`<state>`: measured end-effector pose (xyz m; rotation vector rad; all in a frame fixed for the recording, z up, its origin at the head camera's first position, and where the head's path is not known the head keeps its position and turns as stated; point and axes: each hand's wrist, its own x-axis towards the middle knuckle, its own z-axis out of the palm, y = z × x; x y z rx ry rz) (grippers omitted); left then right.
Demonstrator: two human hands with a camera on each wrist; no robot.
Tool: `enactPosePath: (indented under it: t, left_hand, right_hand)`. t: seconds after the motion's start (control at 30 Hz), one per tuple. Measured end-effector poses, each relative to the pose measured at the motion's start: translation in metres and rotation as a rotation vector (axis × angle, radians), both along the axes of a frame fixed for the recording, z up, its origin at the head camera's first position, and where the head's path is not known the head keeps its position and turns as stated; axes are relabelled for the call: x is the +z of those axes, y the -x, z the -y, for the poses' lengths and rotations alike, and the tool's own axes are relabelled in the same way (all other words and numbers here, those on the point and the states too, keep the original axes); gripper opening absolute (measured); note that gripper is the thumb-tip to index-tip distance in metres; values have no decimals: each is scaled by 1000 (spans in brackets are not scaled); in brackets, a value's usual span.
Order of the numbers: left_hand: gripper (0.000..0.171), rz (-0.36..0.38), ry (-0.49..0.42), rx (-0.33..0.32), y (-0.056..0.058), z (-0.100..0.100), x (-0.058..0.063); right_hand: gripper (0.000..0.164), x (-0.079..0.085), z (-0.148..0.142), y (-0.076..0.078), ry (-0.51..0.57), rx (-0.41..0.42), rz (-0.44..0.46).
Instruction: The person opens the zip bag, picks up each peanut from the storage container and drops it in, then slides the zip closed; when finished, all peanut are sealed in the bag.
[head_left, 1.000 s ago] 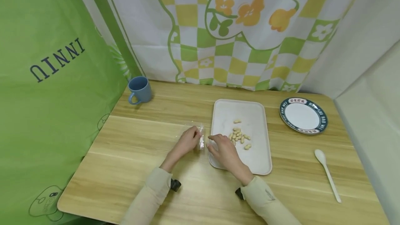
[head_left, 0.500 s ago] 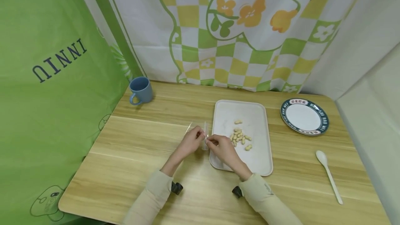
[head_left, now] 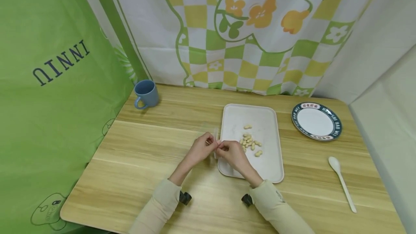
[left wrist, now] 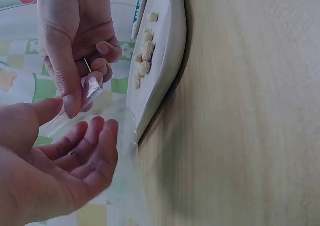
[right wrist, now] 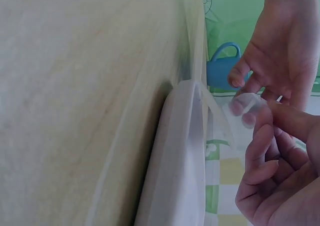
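Note:
A clear zip-top plastic bag is held up between both hands at the left edge of a white tray. My left hand holds the bag from the left, its fingers curled by the plastic. From the other side my right hand pinches the bag's edge between thumb and forefinger, as the right wrist view shows. Through the film some left fingertips show. Several peanuts in the shell lie on the tray, just beyond my right hand. Seen from above, the bag is partly hidden by the hands.
A blue mug stands at the back left of the wooden table. At the back right is a plate with a dark patterned rim. A white spoon lies in front of it. Curtains hang behind and to the left.
My right hand has moved left from the tray and taken hold of the bag. My left hand has shifted slightly right with the bag, and the fingertips now meet. The peanuts stay put.

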<state>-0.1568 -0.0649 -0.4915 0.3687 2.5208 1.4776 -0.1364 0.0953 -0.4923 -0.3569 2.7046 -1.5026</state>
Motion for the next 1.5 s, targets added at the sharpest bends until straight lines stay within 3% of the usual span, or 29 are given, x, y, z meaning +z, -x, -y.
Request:
enactPosePath:
  t: [0.23, 0.43, 0.63, 0.77, 0.9, 1.0, 1.1, 1.3, 1.5]
  left_hand:
    - [23, 46, -131, -45, -3, -1, 2]
    - [24, 161, -290, -75, -2, 2, -3]
    - [29, 220, -344, -61, -2, 4, -1]
    - [27, 136, -244, -18, -4, 1, 2]
    - [20, -58, -13, 3, -7, -4, 3]
    - [19, -149, 80, 14, -8, -8, 4]
    - [16, -164, 89, 32, -9, -10, 5]
    - [11, -109, 70, 81, -7, -12, 0]
    - [11, -123, 59, 104, -6, -15, -3]
  right_hand:
    - [13, 0, -3, 1, 11, -27, 52]
    - [14, -3, -9, 1, 85, 4, 103]
    - [24, -4, -13, 2, 161, 35, 139]
    - [27, -4, -14, 1, 144, 26, 110]
    - [21, -2, -13, -2, 43, -3, 17]
    - [15, -2, -12, -3, -8, -28, -57]
    - [11, -5, -11, -3, -22, -47, -126]
    - [6, -9, -10, -3, -25, -27, -225]
    - [8, -7, -8, -4, 20, -35, -164]
